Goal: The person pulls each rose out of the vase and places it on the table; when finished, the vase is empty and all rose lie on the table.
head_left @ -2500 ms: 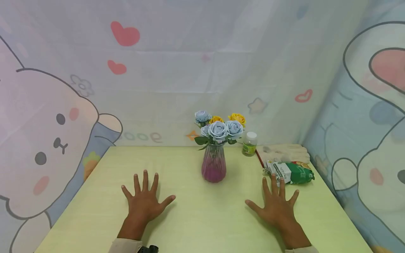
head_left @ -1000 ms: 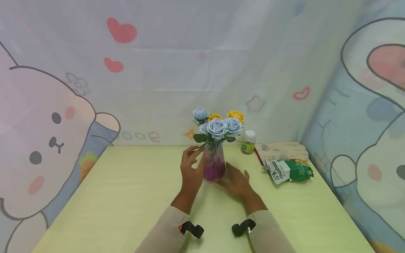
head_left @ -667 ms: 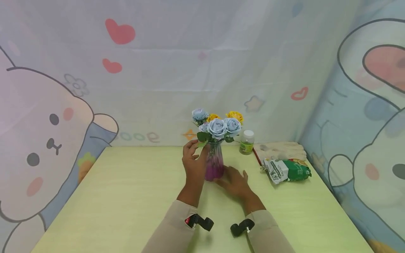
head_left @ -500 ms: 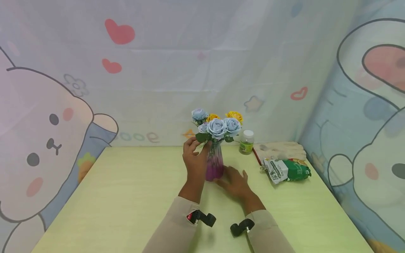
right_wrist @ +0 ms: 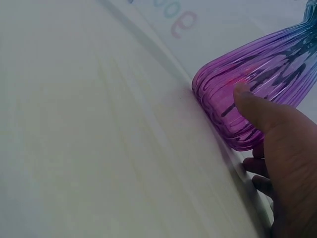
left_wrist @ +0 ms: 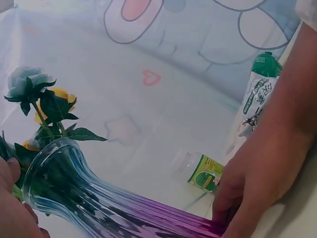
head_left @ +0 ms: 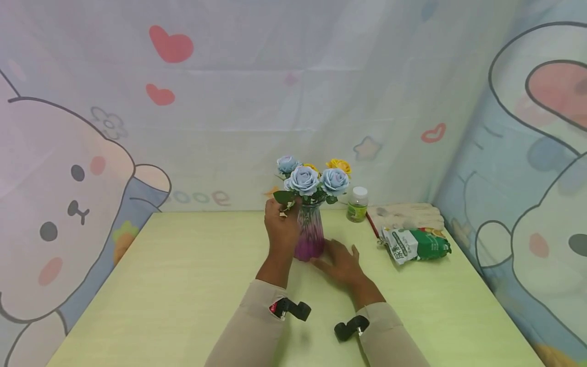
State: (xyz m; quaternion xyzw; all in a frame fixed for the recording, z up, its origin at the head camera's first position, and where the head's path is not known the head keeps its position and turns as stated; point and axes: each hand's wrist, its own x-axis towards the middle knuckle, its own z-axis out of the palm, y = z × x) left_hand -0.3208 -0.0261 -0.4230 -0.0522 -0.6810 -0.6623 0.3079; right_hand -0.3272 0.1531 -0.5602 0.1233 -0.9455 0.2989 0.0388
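A ribbed glass vase (head_left: 309,234), clear at the neck and purple at the base, stands upright on the table with several blue and yellow artificial roses in it. My left hand (head_left: 281,224) is at the vase's rim, its curled fingers pinching the stem of the front blue rose (head_left: 304,180) under the bloom; the fingertips are partly hidden by leaves. In the left wrist view, that hand (left_wrist: 17,208) is beside the vase mouth. My right hand (head_left: 341,262) holds the purple base from the right. The right wrist view shows its thumb (right_wrist: 255,106) across the glass.
Behind the vase to the right stands a white-capped jar (head_left: 357,205) with a green label. Farther right lie a red stick (head_left: 372,226), pale gloves (head_left: 408,216) and a green-and-white packet (head_left: 419,245). A printed cloth (head_left: 238,102) hangs along the table's back edge.
Both hands left the tabletop, where they lay spread, and came to the vase. Lately the left fingers curled in and the front blue rose shifted left and slightly up; the right hand stayed put.
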